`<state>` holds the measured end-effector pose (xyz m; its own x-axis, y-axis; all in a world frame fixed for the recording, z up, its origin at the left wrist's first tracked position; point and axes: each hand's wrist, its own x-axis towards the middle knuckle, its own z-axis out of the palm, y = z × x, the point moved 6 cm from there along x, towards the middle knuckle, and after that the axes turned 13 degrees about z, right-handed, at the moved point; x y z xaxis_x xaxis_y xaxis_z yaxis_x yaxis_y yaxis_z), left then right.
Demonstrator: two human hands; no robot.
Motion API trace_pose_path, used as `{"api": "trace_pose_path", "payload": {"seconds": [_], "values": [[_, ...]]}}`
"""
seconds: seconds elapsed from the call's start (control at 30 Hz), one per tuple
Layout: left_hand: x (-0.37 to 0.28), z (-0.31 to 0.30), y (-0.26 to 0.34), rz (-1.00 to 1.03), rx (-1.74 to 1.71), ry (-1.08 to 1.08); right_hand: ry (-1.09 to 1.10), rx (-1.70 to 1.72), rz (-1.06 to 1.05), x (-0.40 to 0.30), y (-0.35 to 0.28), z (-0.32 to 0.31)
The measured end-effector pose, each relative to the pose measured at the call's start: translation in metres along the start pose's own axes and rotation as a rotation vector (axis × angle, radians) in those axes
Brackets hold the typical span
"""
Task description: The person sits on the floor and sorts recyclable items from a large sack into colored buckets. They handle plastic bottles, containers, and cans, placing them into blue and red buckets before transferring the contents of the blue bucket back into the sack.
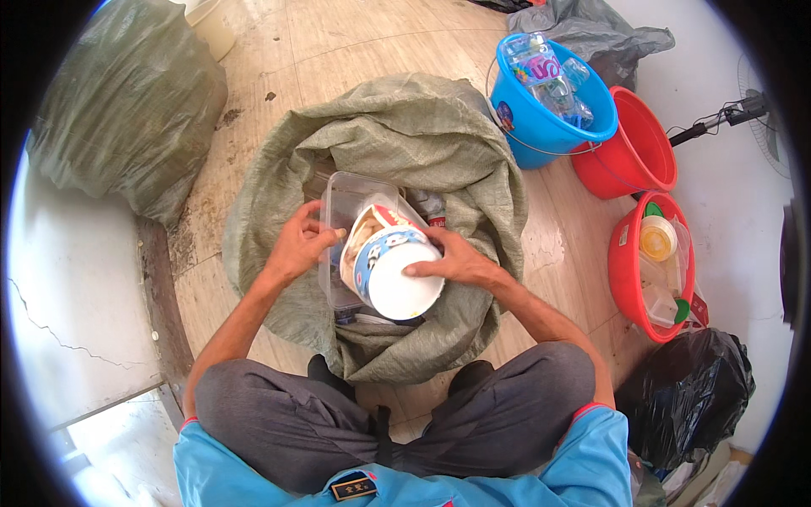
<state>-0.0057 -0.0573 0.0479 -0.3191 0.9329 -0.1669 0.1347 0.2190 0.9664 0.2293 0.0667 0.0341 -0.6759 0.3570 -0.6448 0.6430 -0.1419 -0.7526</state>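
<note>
My left hand grips the left rim of a clear plastic food container, thumb on one side and fingers on the other. In my right hand is a printed paper tub, its white base turned up towards me. The tub lies tilted over the container and hides much of it. Both are above the mouth of an open green woven sack with a rolled-down rim. Inside the sack, a plastic bottle with a red label shows beside the tub; other contents are mostly hidden.
To the right stand a blue bucket of plastic bottles, a red bucket, and a red basin with plastic containers. A black plastic bag is below them. A full green sack stands upper left; a fan is far right.
</note>
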Motion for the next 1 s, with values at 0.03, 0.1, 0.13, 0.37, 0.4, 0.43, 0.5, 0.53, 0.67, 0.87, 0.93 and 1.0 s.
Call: {"api": "trace_pose_path", "payload": {"seconds": [0.03,0.1,0.13,0.37,0.4,0.43,0.5,0.53,0.67,0.87,0.93,1.0], "values": [[0.000,-0.003,-0.002,-0.060,-0.065,0.012,0.020,0.002,0.009,-0.003,-0.002,-0.005],[-0.002,-0.010,-0.009,-0.111,-0.156,0.041,0.093,0.110,-0.053,-0.002,0.011,-0.018],[-0.004,-0.012,-0.013,-0.101,-0.183,0.051,0.118,0.161,-0.062,-0.008,0.016,-0.026],[-0.007,-0.034,-0.008,-0.057,-0.216,0.047,0.183,0.645,-0.175,-0.060,0.045,-0.073],[-0.005,-0.034,-0.004,-0.056,-0.244,0.039,0.232,0.644,-0.179,-0.071,0.050,-0.082],[-0.002,-0.033,0.003,-0.055,-0.271,0.029,0.237,0.643,-0.149,-0.077,0.059,-0.086],[0.000,-0.036,0.014,-0.060,-0.286,0.030,0.250,0.650,-0.099,-0.080,0.083,-0.094],[0.001,-0.035,0.015,-0.059,-0.290,0.021,0.236,0.692,-0.061,-0.077,0.099,-0.096],[0.016,-0.029,0.020,-0.040,-0.356,-0.021,0.372,0.531,0.197,-0.054,0.125,-0.099],[0.070,0.011,0.097,0.000,-0.384,-0.097,0.384,0.423,0.188,-0.039,0.104,-0.107],[0.091,0.032,0.128,-0.002,-0.405,-0.174,0.391,0.392,0.150,-0.039,0.091,-0.104],[0.123,0.066,0.153,0.022,-0.426,-0.228,0.377,0.423,0.133,-0.036,0.095,-0.104]]}}
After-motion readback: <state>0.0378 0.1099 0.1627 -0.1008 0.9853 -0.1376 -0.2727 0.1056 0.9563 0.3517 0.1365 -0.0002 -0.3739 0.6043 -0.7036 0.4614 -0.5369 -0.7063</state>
